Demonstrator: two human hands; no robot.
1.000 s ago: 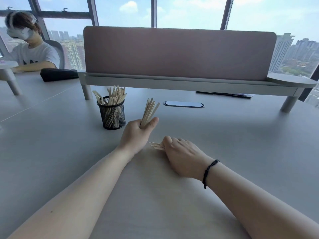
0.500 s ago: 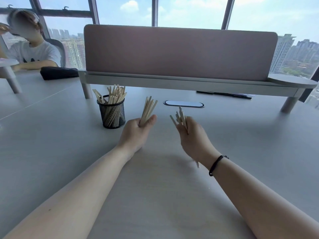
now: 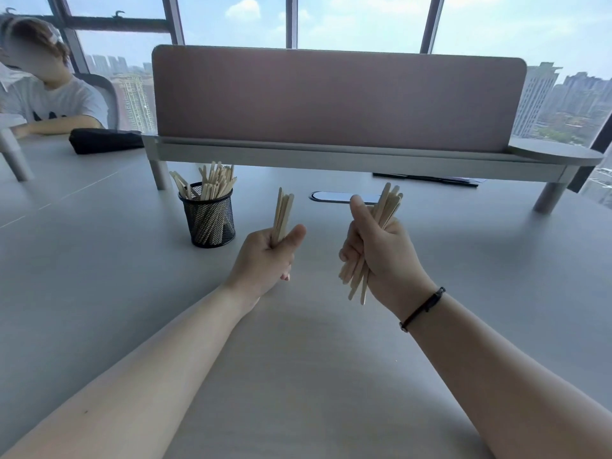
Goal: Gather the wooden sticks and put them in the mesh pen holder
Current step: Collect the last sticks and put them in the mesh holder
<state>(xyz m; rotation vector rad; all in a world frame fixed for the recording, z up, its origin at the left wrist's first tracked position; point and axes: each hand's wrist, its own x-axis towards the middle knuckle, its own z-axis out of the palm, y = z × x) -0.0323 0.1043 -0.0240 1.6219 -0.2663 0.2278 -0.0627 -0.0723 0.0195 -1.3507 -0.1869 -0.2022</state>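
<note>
We have a bundle in each fist. The left hand (image 3: 265,255) is curled round a tidy bunch of wooden sticks (image 3: 282,215), held nearly upright with the thumb pressed across the front. The right hand (image 3: 381,251) grips a larger, looser bunch (image 3: 384,210) whose ends splay above the fingers and poke out unevenly below the palm. Both hands are raised above the table (image 3: 99,276), apart from each other. The mesh pen holder (image 3: 208,215) stands on the table just left of the left hand, well filled, its sticks leaning and fanning over the rim.

As we judge it, the gathering looks done — we see no loose sticks on the table — and the step now is delivery. The left bunch is nearer and neater, so it may as well go first: we bring it over the holder, tips down, and aim for the more open side of the mouth rather than onto the fanned tops. We loosen the grip only once the lower ends are inside the rim.

The right bunch wants squaring first — a tap of its lower ends on the table would align them, or stragglers may catch the rim and fall outside. The holder looks light, so steadying it with the freed left hand would keep it from tipping.
</note>
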